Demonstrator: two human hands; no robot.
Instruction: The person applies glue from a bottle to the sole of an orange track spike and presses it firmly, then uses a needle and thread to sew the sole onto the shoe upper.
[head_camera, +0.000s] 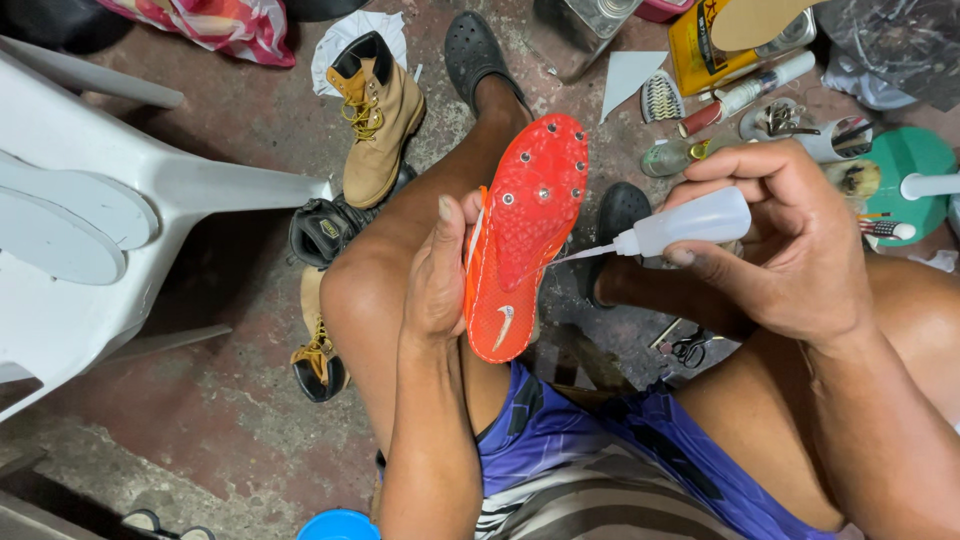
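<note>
My left hand (437, 275) grips an orange spiked running shoe (525, 230) by its left edge, sole turned up toward me, above my left knee. The red forefoot plate carries several small metal studs. My right hand (790, 240) squeezes a small white squeeze bottle (690, 222) whose thin nozzle points left and touches the shoe's right edge near mid-sole. I am seated, with both legs in view and dark clogs on my feet.
A tan work boot (378, 120) stands on the stained concrete floor, another (318, 345) lies by my left leg with a black shoe (322, 230). A white plastic chair (110, 230) fills the left. Bottles, tubes and a yellow tin (700, 50) clutter the upper right; scissors (688, 348) lie below.
</note>
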